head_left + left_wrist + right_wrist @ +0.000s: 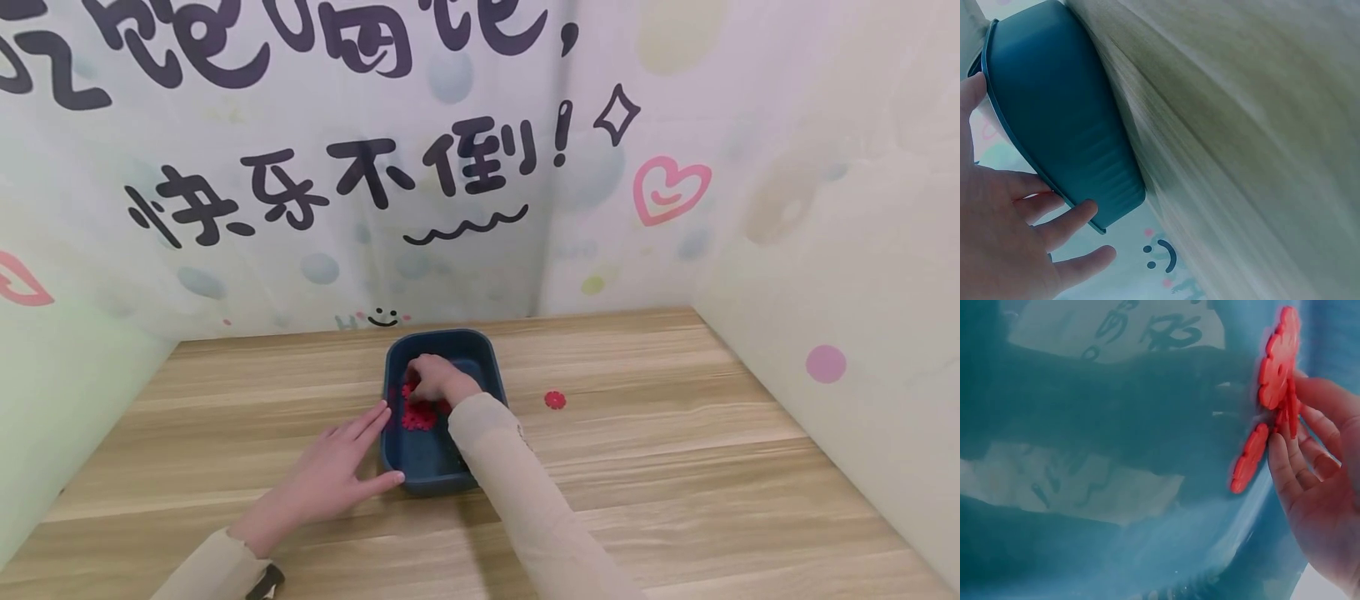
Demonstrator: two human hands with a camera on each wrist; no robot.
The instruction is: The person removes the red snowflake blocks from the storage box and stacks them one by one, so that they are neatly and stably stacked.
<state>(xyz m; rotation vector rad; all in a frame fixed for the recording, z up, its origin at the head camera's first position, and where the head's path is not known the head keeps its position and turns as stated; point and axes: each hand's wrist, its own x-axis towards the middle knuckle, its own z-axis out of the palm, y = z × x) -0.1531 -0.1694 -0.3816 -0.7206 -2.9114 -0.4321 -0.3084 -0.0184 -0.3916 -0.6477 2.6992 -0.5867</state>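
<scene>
A dark blue plastic tub (pixel 423 457) stands on the table in the head view. My left hand (pixel 330 471) has its fingers extended, with thumb and fingertips touching the tub's left rim; the left wrist view shows them along the edge of the tub (pixel 1060 119). Inside the tub, red flower-shaped discs (pixel 417 418) lie in a cluster toward the left. My right hand (pixel 433 379) reaches in over them. In the right wrist view, its thumb and fingers pinch a red disc (pixel 1292 412) seen edge-on, beside a larger-looking disc (pixel 1280 359) and another below.
One red flower-shaped disc (pixel 555 400) lies on the wooden table (pixel 660 467) to the right of the tub. A printed white backdrop (pixel 465 275) rises behind the table, and pale side walls (pixel 847 275) enclose it.
</scene>
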